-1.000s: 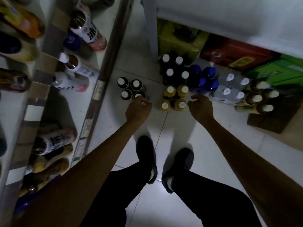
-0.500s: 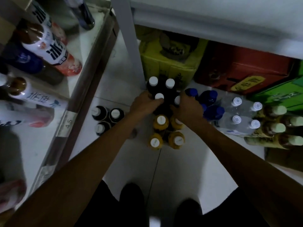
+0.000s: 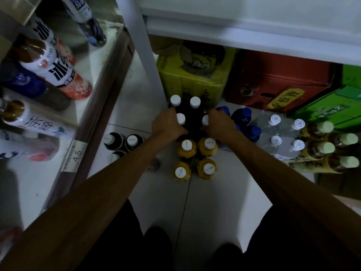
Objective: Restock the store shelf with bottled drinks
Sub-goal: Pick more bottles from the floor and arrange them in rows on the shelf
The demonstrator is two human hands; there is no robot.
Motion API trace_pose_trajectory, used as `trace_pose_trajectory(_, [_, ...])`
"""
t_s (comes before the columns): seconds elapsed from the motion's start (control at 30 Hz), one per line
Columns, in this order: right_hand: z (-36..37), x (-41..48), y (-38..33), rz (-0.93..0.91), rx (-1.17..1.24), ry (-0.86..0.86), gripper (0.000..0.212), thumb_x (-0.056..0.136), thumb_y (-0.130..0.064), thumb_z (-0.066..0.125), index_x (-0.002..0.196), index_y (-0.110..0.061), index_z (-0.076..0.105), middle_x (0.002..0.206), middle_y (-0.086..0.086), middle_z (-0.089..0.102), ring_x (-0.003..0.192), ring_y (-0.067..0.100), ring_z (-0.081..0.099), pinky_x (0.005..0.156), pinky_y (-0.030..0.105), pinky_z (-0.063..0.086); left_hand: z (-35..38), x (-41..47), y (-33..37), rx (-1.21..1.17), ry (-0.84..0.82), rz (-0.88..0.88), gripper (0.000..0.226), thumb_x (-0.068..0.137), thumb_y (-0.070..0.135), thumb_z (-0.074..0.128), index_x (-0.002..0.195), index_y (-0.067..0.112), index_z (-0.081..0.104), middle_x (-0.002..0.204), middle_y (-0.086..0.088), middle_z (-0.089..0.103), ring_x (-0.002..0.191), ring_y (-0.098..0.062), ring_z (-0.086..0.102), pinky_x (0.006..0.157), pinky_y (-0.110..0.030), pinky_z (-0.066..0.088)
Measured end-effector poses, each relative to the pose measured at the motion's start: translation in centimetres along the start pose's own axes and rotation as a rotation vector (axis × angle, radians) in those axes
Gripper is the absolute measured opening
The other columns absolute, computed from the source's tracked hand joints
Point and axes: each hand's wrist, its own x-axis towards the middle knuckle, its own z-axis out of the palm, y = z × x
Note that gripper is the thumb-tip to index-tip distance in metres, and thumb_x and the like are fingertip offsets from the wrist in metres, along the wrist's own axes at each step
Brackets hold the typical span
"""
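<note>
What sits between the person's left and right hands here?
The head view shows the dark bottles with white caps between the left hand and right hand, each gripping one side of the cluster.

The dark bottles (image 3: 192, 116) are boxed in: a yellow carton (image 3: 195, 79) behind, blue-capped bottles (image 3: 244, 116) close on the right, yellow juice bottles (image 3: 207, 148) just in front, a white post (image 3: 144, 55) at the rear left. Bare floor (image 3: 134, 116) lies open to their left, up to the small black bottles (image 3: 125, 141), and again nearer the person, past the juice bottles.
</note>
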Motion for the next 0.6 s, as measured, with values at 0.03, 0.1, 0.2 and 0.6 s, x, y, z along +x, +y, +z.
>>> trace_pose_trajectory(0.03, [0.0, -0.1, 0.0, 0.010, 0.014, 0.007, 0.052, 0.085, -0.031, 0.072, 0.125, -0.007, 0.048, 0.125, 0.018, 0.053, 0.113, 0.036, 0.054, 0.083, 0.042, 0.047, -1.0, -0.4, 0.0, 0.015, 0.026, 0.023, 0.065, 0.063, 0.041, 0.085, 0.117, 0.018, 0.057, 0.116, -0.007, 0.064, 0.106, -0.028, 0.062, 0.075, -0.032, 0.047])
trace_pose_trajectory(0.1, [-0.1, 0.0, 0.0, 0.015, 0.038, 0.016, 0.053, 0.084, -0.032, 0.072, 0.124, -0.008, 0.049, 0.125, 0.018, 0.054, 0.111, 0.036, 0.055, 0.081, 0.041, 0.046, -3.1, -1.4, 0.0, -0.013, 0.092, 0.051, 0.069, 0.063, 0.042, 0.086, 0.117, 0.015, 0.052, 0.114, -0.008, 0.063, 0.104, -0.029, 0.061, 0.072, -0.030, 0.042])
trace_pose_trajectory(0.2, [-0.4, 0.0, 0.0, 0.000, 0.056, -0.002, 0.047, 0.081, -0.033, 0.074, 0.114, -0.007, 0.052, 0.116, 0.018, 0.057, 0.101, 0.036, 0.058, 0.070, 0.039, 0.045, -5.8, -3.4, -0.3, -0.225, 0.200, 0.071, 0.062, 0.062, 0.036, 0.087, 0.102, 0.014, 0.044, 0.097, -0.003, 0.059, 0.093, -0.025, 0.058, 0.068, -0.031, 0.042])
trace_pose_trajectory(0.6, [0.3, 0.7, -0.1, -0.023, -0.062, -0.024, 0.057, 0.075, -0.043, 0.080, 0.107, -0.007, 0.049, 0.112, 0.017, 0.056, 0.098, 0.033, 0.057, 0.068, 0.039, 0.046, -10.2, -8.1, 1.1, -0.795, 0.817, 0.244, 0.058, 0.072, 0.043, 0.071, 0.114, 0.008, 0.052, 0.109, -0.002, 0.061, 0.100, -0.005, 0.059, 0.086, -0.025, 0.052])
